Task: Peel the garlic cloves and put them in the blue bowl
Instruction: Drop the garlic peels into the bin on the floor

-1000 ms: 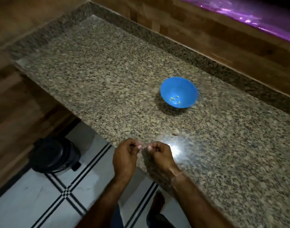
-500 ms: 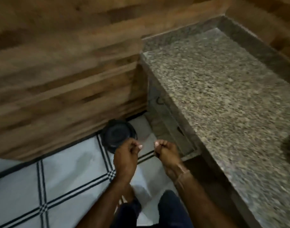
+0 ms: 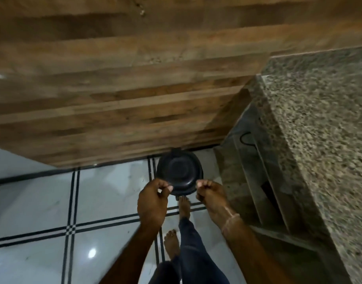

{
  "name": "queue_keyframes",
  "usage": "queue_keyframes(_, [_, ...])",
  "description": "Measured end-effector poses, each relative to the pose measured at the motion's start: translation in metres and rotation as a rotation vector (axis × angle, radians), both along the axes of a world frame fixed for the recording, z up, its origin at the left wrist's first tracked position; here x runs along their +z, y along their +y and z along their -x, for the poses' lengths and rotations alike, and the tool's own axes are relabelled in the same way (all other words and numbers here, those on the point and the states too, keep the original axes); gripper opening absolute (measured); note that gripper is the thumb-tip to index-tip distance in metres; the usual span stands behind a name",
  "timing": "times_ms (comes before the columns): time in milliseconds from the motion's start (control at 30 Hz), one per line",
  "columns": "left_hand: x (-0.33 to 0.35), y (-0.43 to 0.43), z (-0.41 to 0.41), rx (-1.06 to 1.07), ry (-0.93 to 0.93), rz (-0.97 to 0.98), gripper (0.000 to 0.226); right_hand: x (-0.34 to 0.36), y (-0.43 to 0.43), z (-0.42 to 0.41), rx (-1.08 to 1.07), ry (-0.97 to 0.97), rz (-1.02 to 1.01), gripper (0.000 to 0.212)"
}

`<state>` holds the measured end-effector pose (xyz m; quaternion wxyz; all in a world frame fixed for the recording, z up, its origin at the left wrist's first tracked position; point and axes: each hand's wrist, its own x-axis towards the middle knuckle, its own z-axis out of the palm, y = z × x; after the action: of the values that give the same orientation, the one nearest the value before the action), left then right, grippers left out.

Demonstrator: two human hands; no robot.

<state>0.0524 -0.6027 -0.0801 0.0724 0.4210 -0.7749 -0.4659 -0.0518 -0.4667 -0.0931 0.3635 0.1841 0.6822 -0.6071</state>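
The person is standing over a black round bin [image 3: 179, 171] with a domed, smooth plastic lid, which is resting on the glossy white floor [image 3: 94, 191] with its thin black lines. The left hand [image 3: 152, 201] and the right hand [image 3: 211, 194] are hovering just above the near edge of the bin, a little apart. The fingers [image 3: 200, 183] of both hands are curling tightly inward, and the left thumb is meeting the forefinger like a pinch. Whether a garlic clove or only its skin is inside them, I cannot tell, because nothing so small is showing. The blue bowl is not in view, and no garlic is lying on the speckled granite surface [image 3: 319, 140] at the right. A bare foot [image 3: 184, 208] is reaching to the base of the bin, whose lid is looking closed. Behind the bin, a wall of brown wood-grain planks [image 3: 114, 89] is rising. I am judging that a clove is handling as a light, firm, small thing, while its skin is dry, papery and brittle and is clinging easily to damp fingertips. It is probably best held by its two ends with the fingertips, with the skin torn from the hard root end.
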Motion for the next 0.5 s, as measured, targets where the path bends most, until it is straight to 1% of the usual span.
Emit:
queue_keyframes(67, [-0.018, -0.008, 0.007, -0.009, -0.016, -0.023, 0.016, -0.019, -0.011, 0.008, -0.001, -0.042, -0.041, 0.019])
queue_keyframes(167, [-0.067, -0.016, 0.023, 0.014, -0.106, -0.088, 0.017, -0.067, -0.024, 0.023, -0.035, -0.091, -0.05, 0.026])
queue_keyframes(267, [-0.128, -0.019, 0.042, 0.134, -0.188, -0.245, 0.016, -0.128, -0.034, 0.036, -0.071, -0.182, -0.011, 0.026])
queue_keyframes(333, [-0.181, -0.021, 0.062, 0.215, -0.222, -0.349, 0.017, -0.185, -0.045, 0.05, -0.104, -0.247, -0.054, 0.022])
queue_keyframes(400, [-0.233, -0.029, 0.087, 0.301, -0.262, -0.484, 0.019, -0.239, -0.057, 0.067, -0.085, -0.306, -0.093, 0.022])
queue_keyframes(433, [-0.261, -0.034, 0.101, 0.368, -0.295, -0.554, 0.016, -0.268, -0.063, 0.077, -0.056, -0.325, -0.099, 0.021])
queue_keyframes(467, [-0.283, -0.038, 0.115, 0.434, -0.334, -0.614, 0.008, -0.293, -0.07, 0.085, -0.034, -0.342, -0.101, 0.019])
queue_keyframes(500, [-0.304, -0.042, 0.127, 0.48, -0.358, -0.651, 0.007, -0.318, -0.076, 0.094, -0.035, -0.359, -0.098, 0.014])
